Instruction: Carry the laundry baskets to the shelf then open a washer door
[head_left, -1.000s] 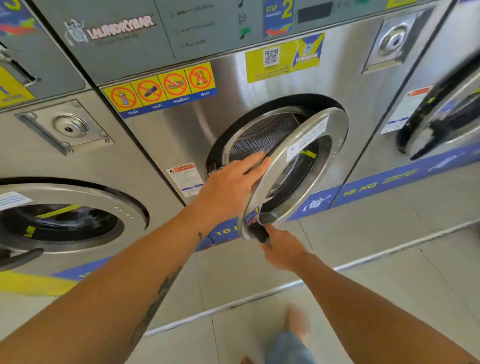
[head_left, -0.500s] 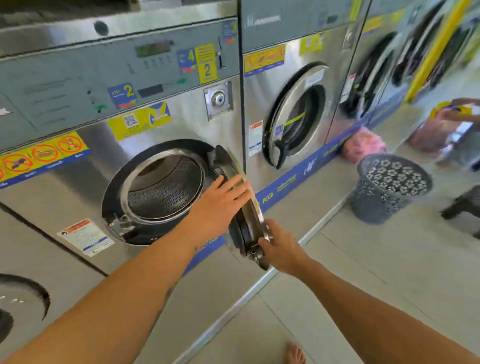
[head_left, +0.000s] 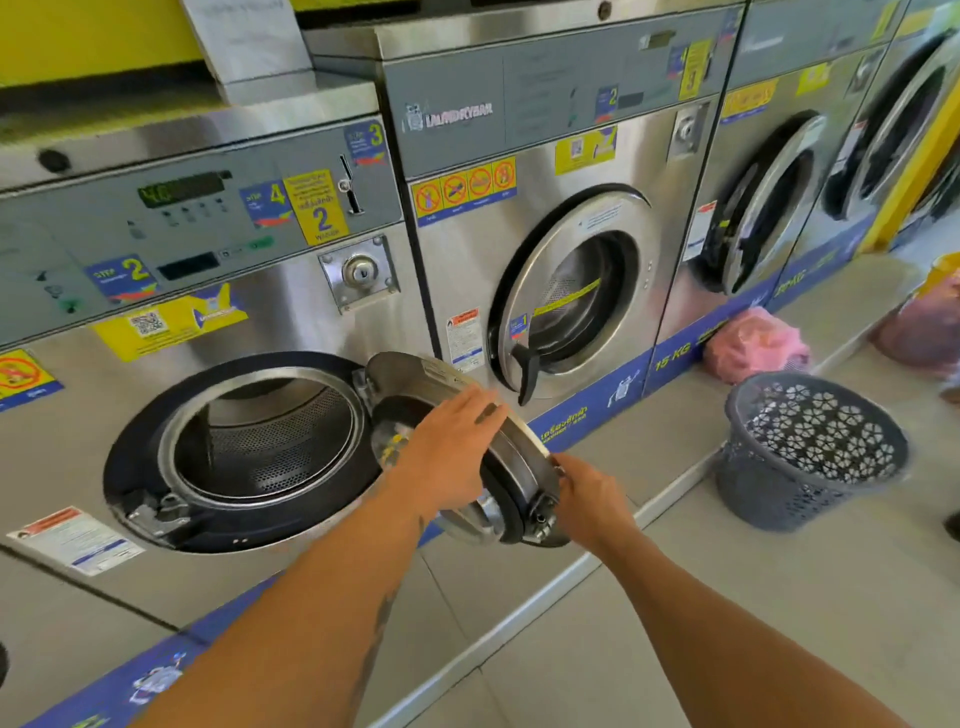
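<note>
At open washer door (head_left: 415, 384) — left hand (head_left: 452, 447) flat, right hand (head_left: 589, 499) gripping rim.

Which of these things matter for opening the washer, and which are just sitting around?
In use:
washer door, swung open
open drum
left hand, flat on the door
right hand, gripping the door's edge

Lying about:
grey basket on the floor
pink bag
neighbouring washer, door shut

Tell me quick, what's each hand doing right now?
Left hand: open, palm flat against the washer door.
Right hand: closed on the door's outer edge, near the latch.
</note>
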